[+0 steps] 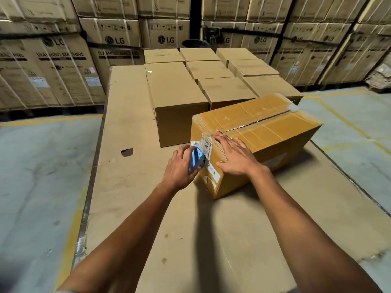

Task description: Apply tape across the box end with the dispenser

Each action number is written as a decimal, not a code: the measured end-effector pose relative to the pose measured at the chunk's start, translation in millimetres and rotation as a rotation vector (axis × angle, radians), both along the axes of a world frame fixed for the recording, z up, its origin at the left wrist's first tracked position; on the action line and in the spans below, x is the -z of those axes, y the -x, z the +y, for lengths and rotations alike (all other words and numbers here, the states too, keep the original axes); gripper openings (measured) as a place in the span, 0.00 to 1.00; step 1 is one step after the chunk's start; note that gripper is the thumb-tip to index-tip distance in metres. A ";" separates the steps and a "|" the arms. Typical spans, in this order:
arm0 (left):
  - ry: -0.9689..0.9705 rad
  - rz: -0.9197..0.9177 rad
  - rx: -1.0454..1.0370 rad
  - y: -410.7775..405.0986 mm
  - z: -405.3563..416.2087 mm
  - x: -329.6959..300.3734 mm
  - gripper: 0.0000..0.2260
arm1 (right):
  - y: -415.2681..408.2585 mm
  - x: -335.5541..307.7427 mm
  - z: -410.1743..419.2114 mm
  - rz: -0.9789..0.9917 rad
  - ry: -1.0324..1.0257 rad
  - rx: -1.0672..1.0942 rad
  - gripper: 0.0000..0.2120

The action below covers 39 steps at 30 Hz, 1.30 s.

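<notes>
A taped yellow-brown cardboard box (266, 127) lies at an angle on a flat cardboard sheet (131, 123). White labels (206, 148) cover its near-left corner. My right hand (234, 155) rests flat on that corner, fingers straight, pressing the top edge. My left hand (179, 166) grips a small blue device (196, 159), like a phone or scanner, held right against the labels on the box's left end.
Several plain closed cartons (177, 96) stand in rows on the sheet behind the taped box. Tall stacks of strapped washing machine cartons (61, 66) wall off the back. Grey concrete floor (38, 166) with yellow lines lies on both sides. A hole (127, 152) marks the sheet.
</notes>
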<state>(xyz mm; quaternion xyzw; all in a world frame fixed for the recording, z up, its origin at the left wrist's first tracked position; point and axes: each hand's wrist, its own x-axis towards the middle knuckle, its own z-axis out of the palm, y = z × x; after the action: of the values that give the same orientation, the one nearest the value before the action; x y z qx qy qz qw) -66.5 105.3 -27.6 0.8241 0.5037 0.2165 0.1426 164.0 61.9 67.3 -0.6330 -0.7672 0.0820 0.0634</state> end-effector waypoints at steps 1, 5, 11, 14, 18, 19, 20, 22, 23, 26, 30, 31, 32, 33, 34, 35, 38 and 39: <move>-0.004 -0.006 0.015 -1.5 0.9 2.4 0.36 | 3.1 -0.9 0.3 0.021 0.005 0.025 0.44; -0.006 -0.058 0.037 -2.8 3.3 10.7 0.36 | 18.6 -2.7 12.8 0.097 -0.011 0.186 0.38; 0.033 -0.160 0.089 -2.1 14.0 30.1 0.34 | 34.5 2.8 47.4 0.037 0.021 0.324 0.41; 0.068 -0.237 0.096 -2.9 18.9 35.7 0.34 | 37.8 6.4 62.9 0.022 0.028 0.374 0.41; 0.009 -0.276 0.074 -7.3 26.0 43.1 0.27 | 39.2 8.2 69.8 0.013 0.007 0.387 0.41; -0.022 -0.265 0.067 -8.8 28.1 45.8 0.25 | 39.0 8.9 71.1 0.016 0.005 0.387 0.40; -0.050 -0.248 0.065 -10.5 29.2 47.1 0.23 | 38.5 9.0 71.8 0.020 0.002 0.385 0.40; -0.094 -0.210 0.071 -13.9 31.1 49.4 0.22 | 37.5 10.0 74.0 0.028 0.003 0.387 0.40; -0.117 -0.192 0.076 -14.9 31.6 50.8 0.22 | 37.1 10.5 75.0 0.031 0.004 0.389 0.40; -0.166 -0.169 0.080 -12.9 32.6 54.5 0.22 | 36.8 10.7 76.8 0.039 0.005 0.398 0.40; -0.168 -0.133 0.094 -12.3 31.2 57.7 0.24 | 34.7 11.9 81.0 0.051 -0.003 0.394 0.41; -0.166 -0.135 0.097 -12.0 31.1 57.6 0.24 | 34.5 12.6 82.1 0.049 -0.006 0.395 0.42; -0.166 -0.140 0.100 -11.2 31.3 57.7 0.25 | 34.7 13.3 82.8 0.047 -0.008 0.397 0.42; -0.172 -0.143 0.104 -10.0 31.6 58.4 0.25 | 34.7 14.0 83.3 0.044 -0.011 0.399 0.43; -0.180 -0.140 0.108 -8.5 31.8 59.3 0.26 | 35.0 14.1 83.6 0.039 -0.011 0.399 0.44; -0.186 -0.130 0.113 -7.1 32.2 60.0 0.27 | 35.1 14.0 83.9 0.033 -0.006 0.399 0.45; -0.164 -0.095 0.130 -3.9 32.2 57.5 0.30 | 35.4 12.7 84.1 0.003 0.018 0.391 0.51; -0.162 -0.093 0.133 -3.3 32.4 55.4 0.30 | 35.6 12.2 84.2 -0.003 0.019 0.392 0.52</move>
<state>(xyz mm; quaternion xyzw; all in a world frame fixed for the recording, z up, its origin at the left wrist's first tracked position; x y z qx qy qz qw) -63.2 137.7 -83.0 0.8536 0.4215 0.2847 0.1127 128.4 146.1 55.1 -0.7709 -0.6286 0.0743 0.0714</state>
